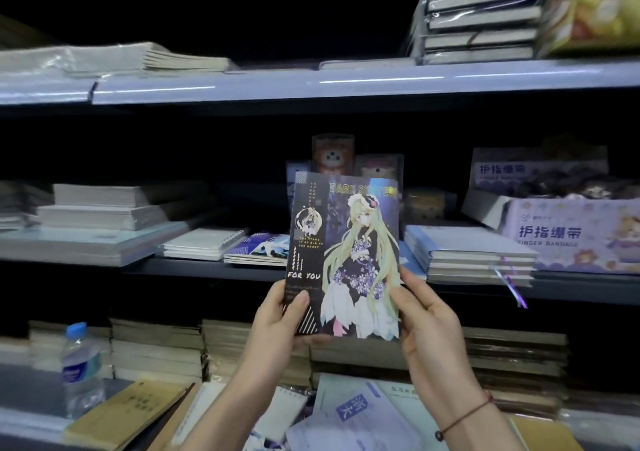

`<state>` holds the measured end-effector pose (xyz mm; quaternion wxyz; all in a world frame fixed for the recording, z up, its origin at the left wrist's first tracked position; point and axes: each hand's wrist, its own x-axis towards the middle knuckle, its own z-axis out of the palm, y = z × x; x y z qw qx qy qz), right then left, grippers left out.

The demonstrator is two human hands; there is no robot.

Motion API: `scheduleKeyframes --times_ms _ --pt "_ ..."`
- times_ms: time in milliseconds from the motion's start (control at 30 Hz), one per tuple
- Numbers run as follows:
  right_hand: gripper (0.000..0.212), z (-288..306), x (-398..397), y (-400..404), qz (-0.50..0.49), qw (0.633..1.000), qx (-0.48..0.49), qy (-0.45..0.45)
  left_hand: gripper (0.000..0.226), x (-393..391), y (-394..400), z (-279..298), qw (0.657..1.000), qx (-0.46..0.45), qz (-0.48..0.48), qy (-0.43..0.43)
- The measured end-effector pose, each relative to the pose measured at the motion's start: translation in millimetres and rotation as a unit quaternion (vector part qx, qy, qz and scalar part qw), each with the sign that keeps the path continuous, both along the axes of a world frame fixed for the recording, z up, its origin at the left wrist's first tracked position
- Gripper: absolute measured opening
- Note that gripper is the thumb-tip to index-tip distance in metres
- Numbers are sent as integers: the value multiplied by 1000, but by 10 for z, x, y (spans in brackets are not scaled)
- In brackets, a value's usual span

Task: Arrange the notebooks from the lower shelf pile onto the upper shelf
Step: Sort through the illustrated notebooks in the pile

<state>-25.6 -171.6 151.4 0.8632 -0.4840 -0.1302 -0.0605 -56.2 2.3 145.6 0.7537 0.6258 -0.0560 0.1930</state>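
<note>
I hold a dark notebook (343, 253) with an anime girl and "FOR YOU" on its cover, upright in front of the middle shelf (207, 270). My left hand (280, 322) grips its lower left corner, thumb on the cover. My right hand (422, 315) grips its lower right edge. Below, the lower shelf holds a loose pile of notebooks (349, 412) and stacked books (156, 346). A similar blue notebook (258, 248) lies flat on the middle shelf. The upper shelf (311, 83) carries wrapped notebook stacks (481, 17).
A water bottle (81, 367) stands at the lower left. A finger-bandage box (571, 229) sits at the right of the middle shelf, beside a stack of blue-edged notebooks (474, 256). Plush-toy packets (334, 156) stand behind the held notebook. White paper stacks (97, 208) fill the left.
</note>
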Motion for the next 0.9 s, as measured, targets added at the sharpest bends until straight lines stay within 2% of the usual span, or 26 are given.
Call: scheduleKeyframes --times_ms 100,267,533,733,900 --pt "32 -27 -22 16 18 998 -56 -16 21 34 -8 31 999 -51 7 -6" --pt "34 -23 -90 85 57 988 -134 -46 35 49 5 73 997 -76 -11 -22" --pt "40 -43 -63 165 42 986 -150 -52 66 100 47 81 996 -74 27 -29" --pt "38 -33 -36 233 58 988 -137 -40 55 71 186 116 995 -91 14 -39" --pt "43 -29 -84 279 73 988 -130 -37 57 -9 429 191 996 -83 -27 -36"
